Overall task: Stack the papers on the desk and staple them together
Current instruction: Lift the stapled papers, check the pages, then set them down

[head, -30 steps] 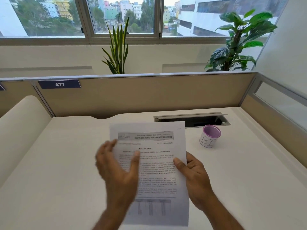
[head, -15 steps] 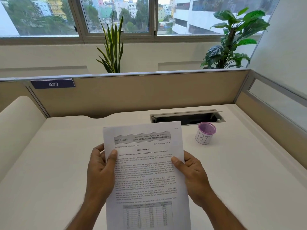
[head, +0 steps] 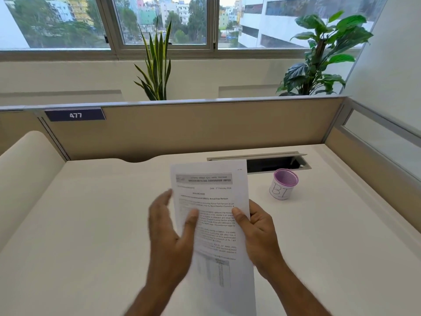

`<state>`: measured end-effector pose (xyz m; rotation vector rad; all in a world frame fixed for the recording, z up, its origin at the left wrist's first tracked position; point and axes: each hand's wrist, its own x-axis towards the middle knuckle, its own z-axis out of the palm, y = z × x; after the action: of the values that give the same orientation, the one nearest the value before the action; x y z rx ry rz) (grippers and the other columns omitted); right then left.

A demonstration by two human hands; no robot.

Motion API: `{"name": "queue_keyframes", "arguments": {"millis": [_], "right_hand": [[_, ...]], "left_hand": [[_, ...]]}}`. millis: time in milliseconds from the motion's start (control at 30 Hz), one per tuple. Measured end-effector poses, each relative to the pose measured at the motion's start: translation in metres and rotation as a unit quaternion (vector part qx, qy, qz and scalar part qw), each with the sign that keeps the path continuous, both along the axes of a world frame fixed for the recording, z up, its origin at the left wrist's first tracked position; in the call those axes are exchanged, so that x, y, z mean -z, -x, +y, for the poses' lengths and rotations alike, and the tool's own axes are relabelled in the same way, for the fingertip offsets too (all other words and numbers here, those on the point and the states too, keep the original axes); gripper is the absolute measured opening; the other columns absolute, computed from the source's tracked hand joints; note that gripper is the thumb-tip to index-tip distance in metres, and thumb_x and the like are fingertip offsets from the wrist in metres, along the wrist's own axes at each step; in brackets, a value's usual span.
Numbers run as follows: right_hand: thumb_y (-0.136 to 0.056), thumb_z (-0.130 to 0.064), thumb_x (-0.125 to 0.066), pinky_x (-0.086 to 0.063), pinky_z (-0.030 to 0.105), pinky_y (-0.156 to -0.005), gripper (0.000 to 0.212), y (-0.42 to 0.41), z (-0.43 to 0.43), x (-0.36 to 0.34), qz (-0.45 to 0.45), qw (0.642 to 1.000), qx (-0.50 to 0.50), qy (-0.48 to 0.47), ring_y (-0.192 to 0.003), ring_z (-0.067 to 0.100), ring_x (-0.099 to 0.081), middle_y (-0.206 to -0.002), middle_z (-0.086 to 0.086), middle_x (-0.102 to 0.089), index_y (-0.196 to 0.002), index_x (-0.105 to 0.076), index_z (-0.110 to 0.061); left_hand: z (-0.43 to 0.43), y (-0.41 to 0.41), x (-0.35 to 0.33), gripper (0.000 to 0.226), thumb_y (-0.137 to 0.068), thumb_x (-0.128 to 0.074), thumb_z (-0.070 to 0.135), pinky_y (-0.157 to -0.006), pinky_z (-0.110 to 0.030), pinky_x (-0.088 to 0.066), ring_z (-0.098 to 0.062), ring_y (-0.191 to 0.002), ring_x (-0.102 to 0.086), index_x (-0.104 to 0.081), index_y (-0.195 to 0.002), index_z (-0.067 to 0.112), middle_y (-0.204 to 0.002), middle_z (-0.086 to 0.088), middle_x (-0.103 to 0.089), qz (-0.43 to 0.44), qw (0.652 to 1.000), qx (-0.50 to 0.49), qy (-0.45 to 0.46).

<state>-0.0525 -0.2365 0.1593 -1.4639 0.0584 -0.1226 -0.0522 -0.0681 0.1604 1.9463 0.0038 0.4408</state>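
A stack of printed white papers [head: 211,195] stands upright above the white desk [head: 91,224], a press release with a table near the bottom facing me. My right hand [head: 257,233] grips the stack's right edge, thumb on the front. My left hand [head: 170,238] is blurred beside the stack's left edge, fingers spread and palm toward the paper, its thumb touching the front sheet. No stapler is in view.
A small purple mesh cup [head: 283,184] with a paper label reading "BI" stands to the right of the papers. Behind it is an open cable slot [head: 273,164]. A beige partition [head: 205,128] with a "477" tag walls the desk's far side and right.
My left hand has let go of the stack's left edge and opened, moving in a blur beside it. The papers have shifted slightly to the right and tilted; my right hand keeps its grip.
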Motion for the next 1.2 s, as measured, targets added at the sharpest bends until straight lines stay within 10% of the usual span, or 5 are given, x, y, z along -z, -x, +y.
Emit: {"name": "queue_keyframes", "arguments": {"millis": [433, 633, 800, 967, 1200], "right_hand": [[-0.085, -0.037, -0.062, -0.042, 0.044, -0.110, 0.062, 0.003, 0.029, 0.018, -0.133, 0.955, -0.064, 0.256, -0.139, 0.007, -0.034, -0.147, -0.025, -0.038, -0.141, -0.037, -0.037], [-0.073, -0.044, -0.071, -0.047, 0.020, -0.097, 0.067, -0.023, -0.015, 0.055, -0.042, 0.969, 0.167, 0.177, -0.126, 0.014, -0.046, -0.134, -0.006, -0.045, -0.130, -0.040, -0.026], [-0.058, -0.056, -0.080, -0.053, 0.026, -0.085, 0.083, -0.027, -0.039, 0.095, 0.143, 0.989, -0.009, 0.030, -0.111, 0.017, -0.066, -0.119, -0.003, -0.071, -0.124, -0.050, -0.015], [-0.091, -0.003, -0.059, -0.050, 0.018, -0.049, 0.016, -0.015, -0.027, 0.105, 0.171, 0.985, -0.016, 0.014, -0.066, 0.010, -0.071, -0.086, 0.009, -0.076, -0.106, -0.060, -0.004], [-0.093, -0.003, -0.057, -0.047, 0.025, -0.036, 0.018, -0.051, -0.015, 0.116, 0.153, 0.985, 0.071, 0.031, -0.053, 0.018, -0.058, -0.090, 0.006, -0.076, -0.093, -0.068, -0.017]], "left_hand": [[-0.023, -0.027, -0.006, 0.033, -0.089, -0.049, 0.040, -0.075, -0.037, -0.062, -0.022, -0.100, -0.070, -0.055, -0.121, 0.033, -0.111, 0.006, -0.071, 0.104, 0.950, 0.182, 0.233], [0.006, -0.051, -0.013, 0.026, -0.099, -0.040, 0.018, -0.066, -0.033, -0.061, -0.028, -0.092, -0.073, -0.063, -0.112, 0.019, -0.100, -0.002, -0.076, 0.127, 0.942, 0.196, 0.242], [0.026, -0.069, -0.008, 0.028, -0.099, -0.040, 0.020, -0.074, -0.041, -0.062, -0.029, -0.095, -0.072, -0.064, -0.115, 0.018, -0.104, -0.003, -0.076, 0.138, 0.939, 0.186, 0.254], [0.039, -0.094, 0.007, 0.027, -0.100, -0.041, 0.023, -0.079, -0.047, -0.060, -0.030, -0.094, -0.072, -0.066, -0.111, 0.020, -0.103, -0.003, -0.076, 0.165, 0.941, 0.152, 0.255], [0.053, -0.136, 0.053, 0.027, -0.097, -0.049, 0.032, -0.083, -0.042, -0.060, -0.020, -0.098, -0.072, -0.060, -0.121, 0.026, -0.116, 0.002, -0.071, 0.224, 0.950, 0.141, 0.167]]}}
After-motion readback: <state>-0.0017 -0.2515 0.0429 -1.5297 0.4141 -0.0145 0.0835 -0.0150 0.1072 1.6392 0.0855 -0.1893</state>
